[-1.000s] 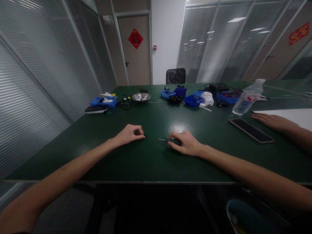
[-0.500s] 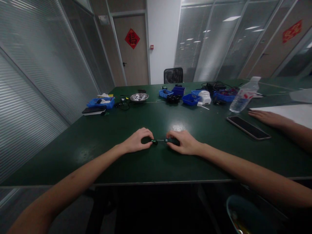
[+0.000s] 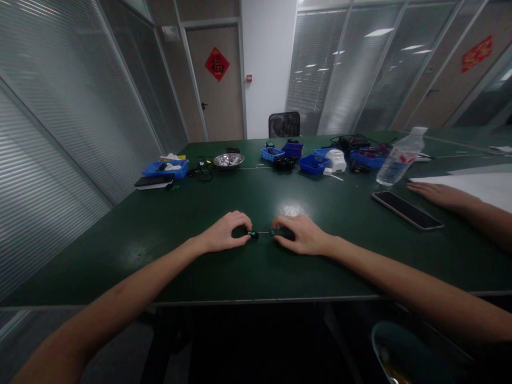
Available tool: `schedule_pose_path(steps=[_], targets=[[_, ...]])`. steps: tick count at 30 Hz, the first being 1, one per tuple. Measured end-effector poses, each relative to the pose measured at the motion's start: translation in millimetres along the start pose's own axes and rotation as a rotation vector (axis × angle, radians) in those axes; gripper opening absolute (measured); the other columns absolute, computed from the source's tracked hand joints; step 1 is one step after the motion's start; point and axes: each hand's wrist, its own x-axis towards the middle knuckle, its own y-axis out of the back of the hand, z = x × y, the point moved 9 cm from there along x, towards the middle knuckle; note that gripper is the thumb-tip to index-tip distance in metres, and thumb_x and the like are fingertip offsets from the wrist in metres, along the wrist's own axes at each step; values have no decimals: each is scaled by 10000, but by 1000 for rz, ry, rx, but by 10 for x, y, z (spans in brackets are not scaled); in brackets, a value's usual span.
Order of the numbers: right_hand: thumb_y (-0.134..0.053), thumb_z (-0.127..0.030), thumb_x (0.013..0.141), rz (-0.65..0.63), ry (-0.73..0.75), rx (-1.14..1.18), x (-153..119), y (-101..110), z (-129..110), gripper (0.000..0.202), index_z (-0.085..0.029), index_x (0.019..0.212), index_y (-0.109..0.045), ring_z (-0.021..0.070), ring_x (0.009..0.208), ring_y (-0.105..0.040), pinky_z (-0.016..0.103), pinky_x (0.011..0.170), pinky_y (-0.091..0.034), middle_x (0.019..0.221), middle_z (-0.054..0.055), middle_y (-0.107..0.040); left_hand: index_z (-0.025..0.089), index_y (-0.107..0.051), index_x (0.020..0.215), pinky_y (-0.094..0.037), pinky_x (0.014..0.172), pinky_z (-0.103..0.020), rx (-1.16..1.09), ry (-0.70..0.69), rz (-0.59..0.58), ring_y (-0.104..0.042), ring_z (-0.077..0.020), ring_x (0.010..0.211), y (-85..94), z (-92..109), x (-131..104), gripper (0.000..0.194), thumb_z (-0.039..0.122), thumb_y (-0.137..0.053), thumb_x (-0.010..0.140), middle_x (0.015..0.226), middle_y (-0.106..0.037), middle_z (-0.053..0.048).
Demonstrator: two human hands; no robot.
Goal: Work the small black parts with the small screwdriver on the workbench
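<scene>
Between thumb and fingertips, my left hand pinches a small black piece with green marks, too small to name. My right hand is closed around the dark handle of a screwdriver. Its thin metal shaft points left at the black piece; whether the tip touches it I cannot tell. Both hands rest low over the green table, close to its front edge, and the palm side of the right hand hides part of the handle.
Another person's hand lies on white paper at the right, near a phone and a water bottle. Farther back stand a metal bowl, blue trays and cables. A bin is below the table.
My hands, the screwdriver and the black piece stay almost where they were. At the far right, the white paper near the other person's hand has shifted.
</scene>
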Motion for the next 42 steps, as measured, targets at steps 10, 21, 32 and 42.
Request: schedule_pose_path(steps=[10, 21, 32, 42], targets=[[-623, -386, 1031, -4, 24, -21, -1, -5, -12, 240, -209, 1193, -618, 168, 745, -636, 307, 696, -411, 1040, 55, -738, 203, -711, 1126, -456, 1089, -441, 6, -6, -14, -629, -278, 1208, -6, 1, -6, 175, 346, -675, 1032, 1253, -723, -104], [-615, -452, 1051, -20, 26, -45, -2, -47, 24, 298, -217, 1231, -643, 163, 751, -626, 303, 669, -414, 1117, 66, -722, 214, -718, 1168, -454, 1108, -446, 2, 0, -33, -626, -285, 1245, -7, 0, -14, 194, 355, -662, 1047, 1280, -719, -104], [-548, -471, 1089, -14, 36, -96, -1, -51, -3, 319, -211, 1234, -663, 168, 770, -614, 309, 685, -416, 1112, 71, -691, 216, -722, 1173, -460, 1111, -448, 26, -20, -24, -636, -282, 1242, -8, 12, -13, 188, 339, -656, 1048, 1281, -720, -107], [-523, -476, 1106, -19, 46, -113, -4, -49, -18, 337, -207, 1248, -669, 168, 775, -597, 306, 672, -406, 1111, 74, -663, 222, -719, 1182, -470, 1096, -446, 26, -28, -27, -633, -280, 1241, -7, -9, -24, 189, 346, -659, 1052, 1295, -717, -105]])
